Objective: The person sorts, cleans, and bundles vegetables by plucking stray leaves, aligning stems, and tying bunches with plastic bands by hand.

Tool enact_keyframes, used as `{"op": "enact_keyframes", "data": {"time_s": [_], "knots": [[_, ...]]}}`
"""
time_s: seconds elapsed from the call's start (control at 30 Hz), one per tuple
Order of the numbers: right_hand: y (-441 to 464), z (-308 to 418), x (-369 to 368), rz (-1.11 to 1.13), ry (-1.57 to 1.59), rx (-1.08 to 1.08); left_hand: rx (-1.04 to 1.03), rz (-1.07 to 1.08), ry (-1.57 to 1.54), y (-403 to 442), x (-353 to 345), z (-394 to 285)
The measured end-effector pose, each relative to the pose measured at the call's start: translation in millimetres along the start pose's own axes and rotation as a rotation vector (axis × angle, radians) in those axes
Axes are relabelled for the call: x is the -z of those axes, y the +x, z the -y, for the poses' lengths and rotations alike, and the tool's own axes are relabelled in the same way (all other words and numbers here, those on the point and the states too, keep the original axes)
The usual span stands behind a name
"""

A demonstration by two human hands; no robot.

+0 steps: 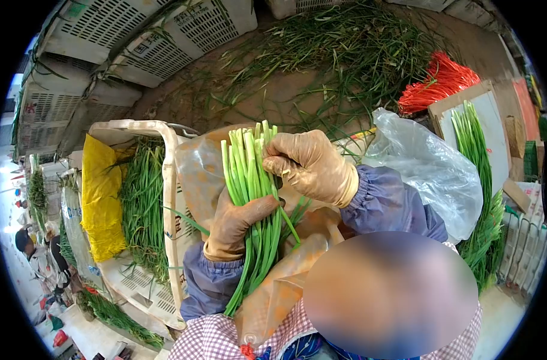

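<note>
A bundle of long green stalks [263,246] with pale cut ends stands slanted over an orange-stained clear plastic apron. Wrapped around its middle is my left hand [234,225], in a brown stained glove, the thumb lying across the stalks. My right hand [309,168], gloved too, is beside the upper right of the bundle near the pale ends. Its fingers are curled and pinched together, and a tiny pale piece shows at the fingertips; what they hold is too small to name. One stalk sticks out to the right below my right hand.
At left, a white crate [171,240] holds green stalks beside a yellow sack [101,198]. Loose leaves [345,48] litter the floor ahead. Red ties [438,83], a clear plastic bag [426,171] and more stalks [474,144] are at right. A person [26,243] is far left.
</note>
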State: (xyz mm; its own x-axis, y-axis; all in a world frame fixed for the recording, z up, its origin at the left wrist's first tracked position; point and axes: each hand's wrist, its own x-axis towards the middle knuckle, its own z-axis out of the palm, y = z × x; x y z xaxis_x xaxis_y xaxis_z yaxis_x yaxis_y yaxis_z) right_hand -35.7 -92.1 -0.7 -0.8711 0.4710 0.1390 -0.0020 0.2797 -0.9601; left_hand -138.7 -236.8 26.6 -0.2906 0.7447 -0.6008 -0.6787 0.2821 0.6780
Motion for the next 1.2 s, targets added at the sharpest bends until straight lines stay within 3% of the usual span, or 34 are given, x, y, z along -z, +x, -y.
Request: {"op": "enact_keyframes", "data": {"time_s": [0.1,0.2,0.23,0.3,0.33,0.37,0.4,0.47,0.5,0.53,0.57,0.6,0.63,0.67,0.7,0.73,0.8,0.87,0.97,1.03,1.13,1.17,1.2], "knots": [[0,-8,1,-0.050,-0.057,0.108,0.019,-0.047,0.044,0,-3,0],[3,-3,13,-0.026,0.074,-0.004,0.020,-0.091,0.049,0,-4,0],[6,-19,17,-0.105,0.059,0.084,0.022,-0.089,0.074,1,-1,0],[13,0,52,-0.264,0.528,-0.209,0.023,-0.088,0.098,1,1,0],[18,-17,70,-0.397,0.566,-0.158,0.016,-0.087,0.079,1,1,0],[25,-32,78,-0.577,0.443,-0.074,0.009,-0.087,0.060,0,1,1],[25,-53,93,-0.514,0.047,-0.168,0.008,-0.088,0.060,0,2,2],[20,-82,93,-0.378,-0.853,-0.059,0.000,-0.092,-0.028,4,3,4],[13,-73,91,-0.169,-0.976,-0.449,-0.001,-0.079,-0.023,6,5,4],[-2,-90,87,-0.276,-0.621,-0.116,0.038,-0.036,-0.009,7,9,3],[-1,-67,75,-0.177,-0.002,-0.358,0.080,0.004,0.005,7,13,2],[-2,-41,66,-0.061,0.414,-0.392,0.087,0.024,0.013,2,10,-1],[0,-43,56,0.160,0.723,-0.239,0.111,0.010,-0.040,0,-1,-6],[3,-52,32,0.207,0.798,-0.101,0.151,0.024,-0.087,1,-8,-7],[1,-30,15,0.186,1.088,-0.240,0.128,0.096,0.025,7,1,-2],[4,-28,-3,0.179,1.295,-0.235,0.093,0.181,0.139,16,11,5],[19,-14,-27,0.111,1.212,-0.246,0.000,0.177,0.076,19,22,16],[30,6,-14,0.108,1.101,-0.235,0.064,0.310,0.254,19,11,-7],[35,30,0,0.018,1.087,-0.048,0.092,0.424,0.500,26,24,-23],[41,45,34,-0.126,1.203,0.108,0.051,0.478,0.731,34,37,-28],[48,59,124,-0.081,1.252,0.468,-0.045,0.605,1.347,48,47,-38],[39,68,156,-0.120,1.238,0.626,0.034,0.539,1.225,28,0,-50],[27,74,184,-0.150,1.143,0.728,-0.221,0.679,1.604,39,5,-49]]}}
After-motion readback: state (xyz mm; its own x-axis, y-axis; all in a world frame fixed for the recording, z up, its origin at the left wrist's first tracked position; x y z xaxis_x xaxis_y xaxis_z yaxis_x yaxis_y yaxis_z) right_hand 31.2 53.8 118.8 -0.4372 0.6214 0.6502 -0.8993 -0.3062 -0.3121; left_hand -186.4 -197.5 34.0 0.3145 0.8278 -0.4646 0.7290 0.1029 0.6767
